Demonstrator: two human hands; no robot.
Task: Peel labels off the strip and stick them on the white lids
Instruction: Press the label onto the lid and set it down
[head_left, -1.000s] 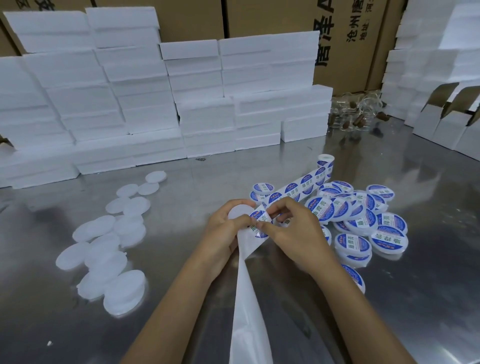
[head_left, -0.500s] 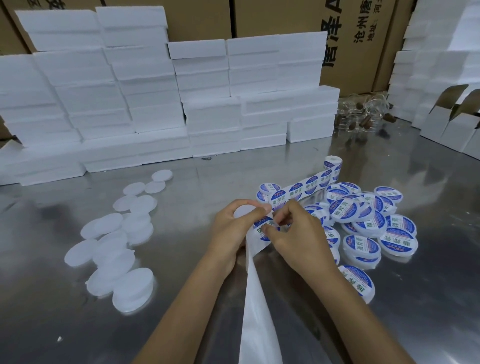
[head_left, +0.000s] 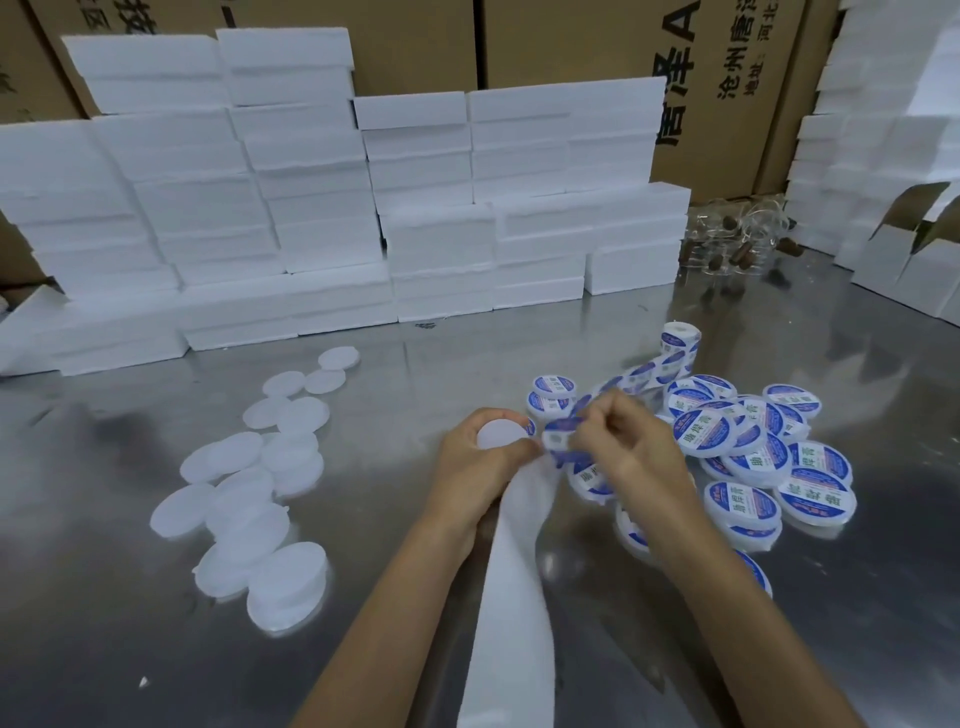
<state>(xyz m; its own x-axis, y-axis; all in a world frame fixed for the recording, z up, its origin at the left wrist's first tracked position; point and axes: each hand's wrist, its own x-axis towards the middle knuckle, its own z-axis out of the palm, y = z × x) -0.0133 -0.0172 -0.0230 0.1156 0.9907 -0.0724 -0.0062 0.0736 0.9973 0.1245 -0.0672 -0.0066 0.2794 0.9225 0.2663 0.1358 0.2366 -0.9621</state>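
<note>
— Stainless steel desk, shiny and scuffed, with stacked white foam blocks along its far edge and brown cartons behind them. Can you read the printing?

— Black Chinese characters run down the carton far beyond the right hand; "沧州" is legible in the smaller column, the rest is cut off or too blurred.

— And the labels?

— Round, blue and white, with green characters across a white middle band; I cannot read them with confidence. One label sits between the two hands, pinched by the curled fingers of the right hand.

— What is the left hand doing?

— Its fingers are curled round a plain white lid, held face up, just left of that label. The hand also seems to hold the bare backing strip, which hangs down from the hands towards the person.

— Where is the rest of the strip?

— The labelled strip runs away beyond the right hand to a small roll standing on the desk.

— How many lids?

— Plain white lids lie overlapping, well to the left of the left hand, roughly fifteen; the overlap stops an exact count. Labelled lids are heaped just right of the right hand, around twenty, some hidden under the arm.

— Anything else?

— Clear glass jars with brown stoppers far beyond the right hand, count unclear, and open white boxes at the far right.
</note>
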